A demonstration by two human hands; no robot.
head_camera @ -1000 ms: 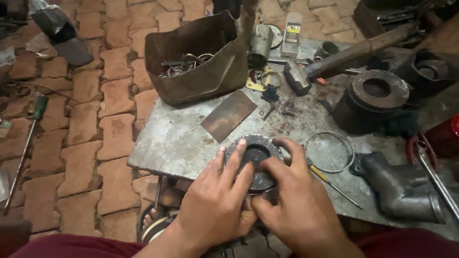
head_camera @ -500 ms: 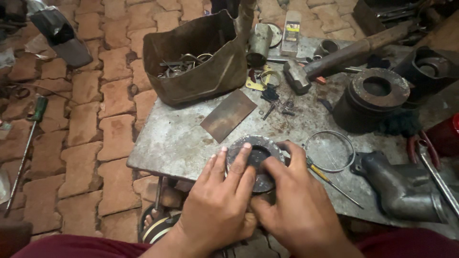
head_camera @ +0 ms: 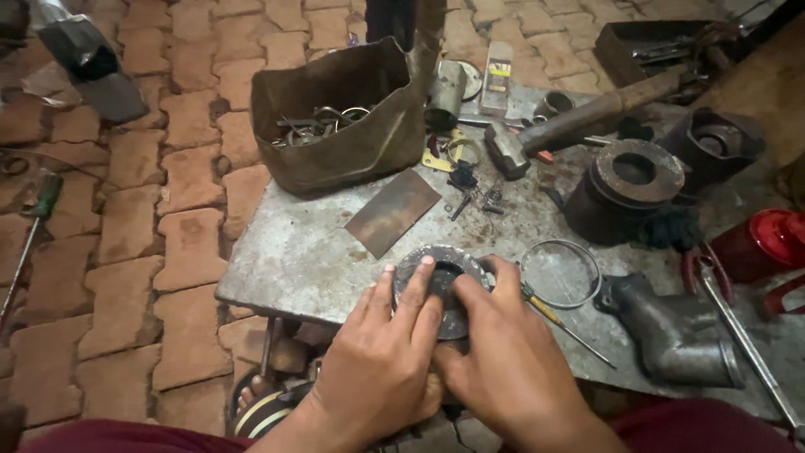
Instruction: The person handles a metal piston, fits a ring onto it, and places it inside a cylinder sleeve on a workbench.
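A round grey metal flange ring [head_camera: 423, 262] with a dark central hole lies near the front edge of a worn metal work plate [head_camera: 293, 252]. My left hand [head_camera: 381, 361] rests on it from the left, fingers spread over its rim and into the hole. My right hand [head_camera: 503, 361] presses on its right side, thumb and fingers bent over the rim. Both hands cover the ring's lower half. A thin wire ring [head_camera: 560, 273] lies just to the right of it.
A dented metal box [head_camera: 344, 117] of small parts stands at the back left. A flat rusty plate [head_camera: 392, 211], a hammer [head_camera: 579, 126], two heavy round castings [head_camera: 633, 189], a pipe elbow [head_camera: 671, 327], pliers [head_camera: 713, 281] and a red can [head_camera: 767, 243] crowd the right. Brick floor lies left, with a screwdriver [head_camera: 29, 235].
My hands have shifted slightly on the flange ring, the left fingers sliding further over its rim. The ring stays in the same place on the plate.
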